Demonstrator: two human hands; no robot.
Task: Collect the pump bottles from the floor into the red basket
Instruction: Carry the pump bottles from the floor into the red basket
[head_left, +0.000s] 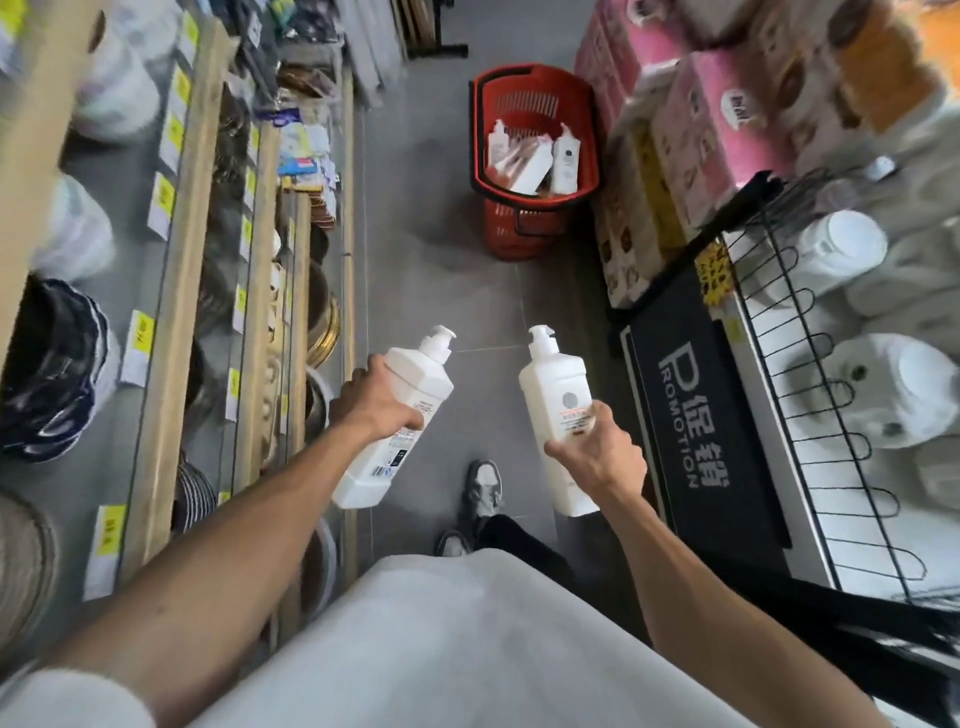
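Presently, two white pump bottles are held above the floor: one (395, 410) gripped by the left hand (376, 400), one (558, 410) by the right hand (597, 452). The red basket (535, 83), ahead, already contains several bottles (565, 156); these two appear to remain.

Bright, even indoor light — shadows soft, with a faint one on the grey floor (441, 228) left of the red basket (530, 104). Wide-angle bowing is strong at the frame edges. Motion blur smears the shelves (171, 260) at left and the pink packs (727, 114) at upper right — centre sharper.
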